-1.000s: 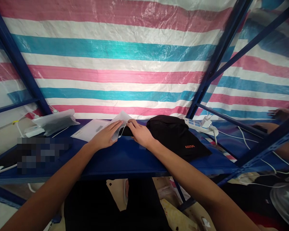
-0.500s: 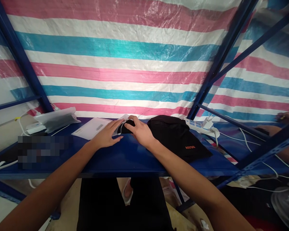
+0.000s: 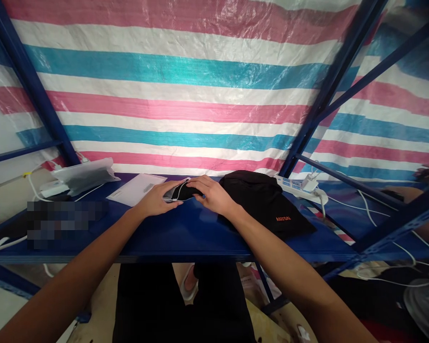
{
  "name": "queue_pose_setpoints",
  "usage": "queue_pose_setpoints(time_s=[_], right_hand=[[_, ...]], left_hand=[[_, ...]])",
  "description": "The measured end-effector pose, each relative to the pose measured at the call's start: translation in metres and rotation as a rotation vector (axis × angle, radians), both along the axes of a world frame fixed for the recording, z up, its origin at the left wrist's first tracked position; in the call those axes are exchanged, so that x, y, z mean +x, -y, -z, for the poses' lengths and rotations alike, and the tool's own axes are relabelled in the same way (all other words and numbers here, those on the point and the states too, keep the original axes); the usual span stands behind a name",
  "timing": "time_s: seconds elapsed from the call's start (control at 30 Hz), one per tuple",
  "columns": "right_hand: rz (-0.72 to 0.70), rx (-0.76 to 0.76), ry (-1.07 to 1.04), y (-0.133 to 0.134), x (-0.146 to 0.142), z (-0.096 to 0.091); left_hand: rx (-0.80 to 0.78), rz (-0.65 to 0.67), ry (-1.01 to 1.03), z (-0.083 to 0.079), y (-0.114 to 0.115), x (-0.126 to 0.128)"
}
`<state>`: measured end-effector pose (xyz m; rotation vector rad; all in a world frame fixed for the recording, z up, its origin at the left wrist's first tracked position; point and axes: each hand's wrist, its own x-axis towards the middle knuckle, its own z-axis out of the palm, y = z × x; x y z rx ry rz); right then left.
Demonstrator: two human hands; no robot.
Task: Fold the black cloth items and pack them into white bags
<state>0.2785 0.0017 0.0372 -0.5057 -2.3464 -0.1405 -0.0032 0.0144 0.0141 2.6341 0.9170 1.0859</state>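
Observation:
Between my hands, over the blue shelf top, a clear plastic bag with a white edge is around part of a black item. The item looks soft, but its exact kind is not clear. My left hand grips the bag's left side, thumb below and fingers above. My right hand is closed over the right end of the black item, hiding that end. Just left of the bag lies a flat white packet with a small label. On the right is a folded black cloth with orange lettering.
A white power strip with plugs and cables lies at the back right. At the left are a translucent pouch, white cables and a blurred-out patch. Blue metal posts frame the shelf before a striped sheet. Another person's arm shows far right.
My left hand has turned from lying flat over the bag to gripping its side. My right fingers have come down further over the black item. The bag's white edge is slightly further left.

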Motion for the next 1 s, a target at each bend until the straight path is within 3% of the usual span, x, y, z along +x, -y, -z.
queue_pose_setpoints(time_s=[0.17,0.5,0.83,1.0], right_hand=[[-0.051,-0.033,-0.038,0.004,-0.013,0.006],[0.153,0.062,0.002,-0.004,-0.006,0.002],[0.088,0.019,-0.031,0.014,0.0,0.002],[0.179,-0.081,0.011,0.009,-0.012,0.01]], left_hand=[[-0.003,0.022,0.039,0.0,0.005,0.005],[-0.117,-0.032,0.211,0.002,-0.003,-0.005],[-0.064,-0.12,0.379,-0.013,-0.001,-0.006],[-0.15,-0.14,0.398,-0.011,0.001,-0.006]])
